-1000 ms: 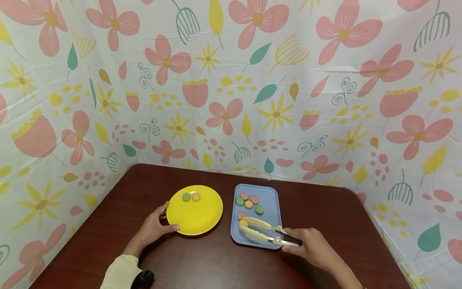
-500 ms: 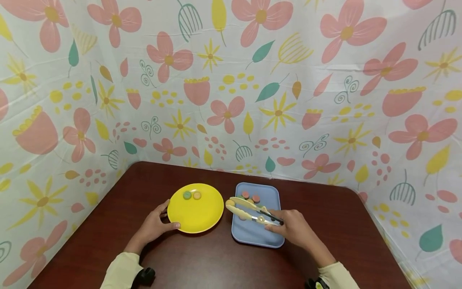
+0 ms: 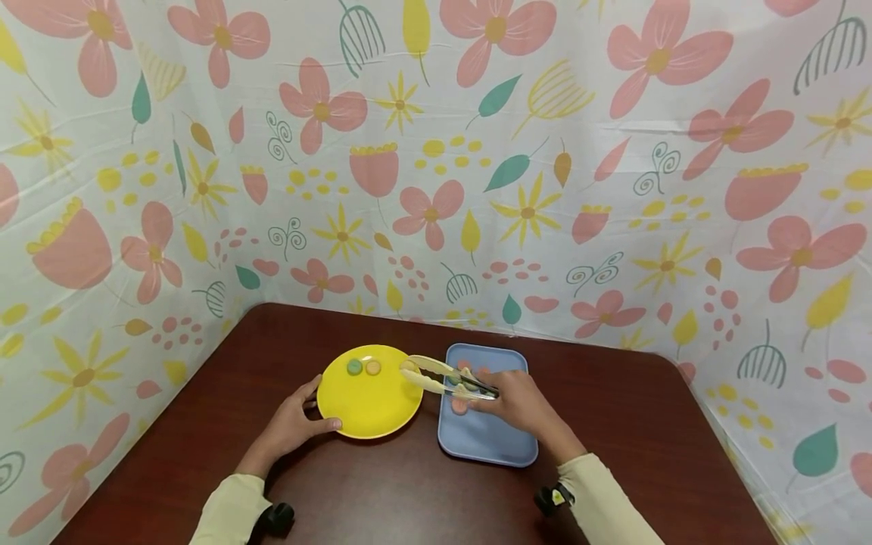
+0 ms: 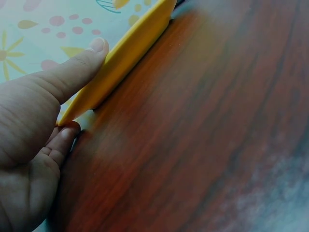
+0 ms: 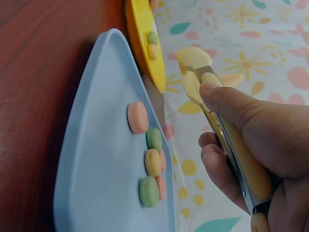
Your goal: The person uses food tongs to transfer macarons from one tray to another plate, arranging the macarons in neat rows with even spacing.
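Observation:
My left hand (image 3: 289, 424) holds the yellow plate (image 3: 371, 409) at its left rim, thumb on top and fingers under the edge in the left wrist view. A green macaron (image 3: 355, 367) and a yellow macaron (image 3: 373, 368) sit near the plate's back rim. My right hand (image 3: 521, 405) grips cream-tipped tongs (image 3: 431, 365) above the blue tray (image 3: 487, 443). Their tips reach over the plate's right rim with another yellow macaron (image 3: 408, 366) between them. On the tray, the right wrist view shows a pink macaron (image 5: 138, 117) and several more in green, yellow and pink, two partly hidden.
Plate and tray stand side by side on a dark brown wooden table (image 3: 409, 492), a narrow gap between them. A flower-patterned cloth (image 3: 436, 288) hangs behind the table and along its sides. Each wrist wears a small black camera.
My right hand has lifted the tongs with the yellow macaron off the tray and carried them left to the plate's right rim. The left hand stays at the plate.

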The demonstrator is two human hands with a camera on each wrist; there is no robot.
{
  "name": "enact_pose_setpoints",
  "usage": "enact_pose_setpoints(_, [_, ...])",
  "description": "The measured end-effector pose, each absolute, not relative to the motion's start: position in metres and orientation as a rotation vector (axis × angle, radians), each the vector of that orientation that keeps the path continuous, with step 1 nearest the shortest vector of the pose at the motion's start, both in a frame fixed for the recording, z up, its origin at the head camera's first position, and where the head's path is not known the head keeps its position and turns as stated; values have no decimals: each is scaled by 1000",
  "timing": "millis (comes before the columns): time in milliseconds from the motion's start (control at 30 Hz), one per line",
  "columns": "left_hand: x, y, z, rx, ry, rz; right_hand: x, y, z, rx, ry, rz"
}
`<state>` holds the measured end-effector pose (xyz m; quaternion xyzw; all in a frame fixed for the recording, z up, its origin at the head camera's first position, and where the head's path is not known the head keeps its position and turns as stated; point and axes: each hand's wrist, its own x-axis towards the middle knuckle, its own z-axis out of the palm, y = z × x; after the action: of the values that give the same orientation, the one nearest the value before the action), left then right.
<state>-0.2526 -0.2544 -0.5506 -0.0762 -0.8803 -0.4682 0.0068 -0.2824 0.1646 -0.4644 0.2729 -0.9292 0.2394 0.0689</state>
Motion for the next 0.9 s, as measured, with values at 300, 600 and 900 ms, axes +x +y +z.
enact_pose_setpoints(300, [-251, -254, -548, -237, -2763, -1462, -297, 142, -468, 852, -2776, 577])
enact_pose_setpoints(600, [-252, -254, -548, -241, -2755, -1474, -301, 129, -475, 829, -2846, 589])
enact_pose_setpoints(900, [-253, -254, -550, -230, -2754, -1464, -302, 124, -478, 841, -2866, 623])
